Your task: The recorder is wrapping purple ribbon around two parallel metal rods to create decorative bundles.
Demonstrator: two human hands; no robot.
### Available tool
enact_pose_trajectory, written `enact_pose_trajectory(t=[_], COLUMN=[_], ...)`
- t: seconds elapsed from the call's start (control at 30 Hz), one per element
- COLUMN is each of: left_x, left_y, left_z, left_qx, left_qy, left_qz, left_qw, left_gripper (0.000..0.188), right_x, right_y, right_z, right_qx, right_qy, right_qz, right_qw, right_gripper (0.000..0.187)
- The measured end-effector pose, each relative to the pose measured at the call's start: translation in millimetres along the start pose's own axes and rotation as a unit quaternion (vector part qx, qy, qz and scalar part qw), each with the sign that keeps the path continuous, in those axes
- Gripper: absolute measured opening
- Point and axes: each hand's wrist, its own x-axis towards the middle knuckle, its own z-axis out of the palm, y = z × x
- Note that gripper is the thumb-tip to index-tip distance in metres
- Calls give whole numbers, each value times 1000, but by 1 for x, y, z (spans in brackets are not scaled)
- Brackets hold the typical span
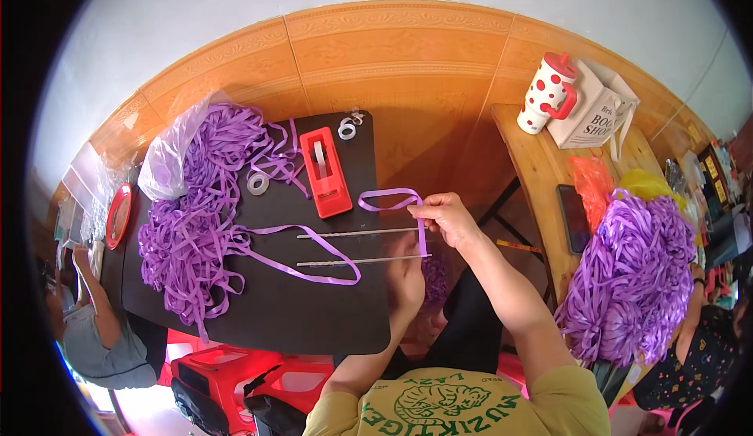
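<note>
Two thin metal rods [361, 233] lie parallel near the black table's right edge, their right ends jutting past it. A flat purple ribbon [390, 193] loops above the upper rod and runs down across both rod ends. My right hand [445, 218] is closed in a pinch on this ribbon, just above the upper rod. Below and beside the rods is my left hand [407, 275], its fingers smeared by motion and partly hidden behind the rods. Another strand of purple ribbon [333, 279] trails from a big tangled ribbon heap [184, 236] on the left, passing by the rods.
On the black table [290, 318] stand a red tape dispenser [325, 173] and tape rolls [257, 183]. The wooden table [514, 134] at right bears a dotted tumbler [547, 95], a tote bag [592, 107], a phone [574, 218] and more ribbon [627, 279]. Other people sit at both sides.
</note>
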Motion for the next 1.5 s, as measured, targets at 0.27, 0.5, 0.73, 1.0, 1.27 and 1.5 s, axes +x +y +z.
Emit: enact_pose_trajectory(t=[0.27, 0.5, 0.73, 1.0, 1.27, 1.5], left_x=[26, 6, -8, -9, -10, -10], left_y=[-10, 8, -3, 1, -1, 0], left_z=[7, 3, -11, -15, -16, -14], left_qx=[137, -65, -123, -199, -175, -179], left_qy=[26, -38, -42, -68, -61, -54], left_qz=[147, -4, -124, -143, -170, -170], left_qw=[979, 997, 984, 967, 968, 968], left_gripper=[22, 14, 15, 15, 15, 18], right_x=[-16, -41, -103, -113, -122, -172], right_y=[36, 107, 178, 149, 184, 169], right_z=[3, -30, -26, 15, 1, 15], right_qx=[233, 132, -82, -195, -275, -59], right_qy=[-36, -89, 202, 194, 99, 49], right_qz=[90, 222, -104, -317, -279, -175], right_qw=[968, 962, 971, 908, 915, 982], right_gripper=[5, 14, 13, 26, 19, 17])
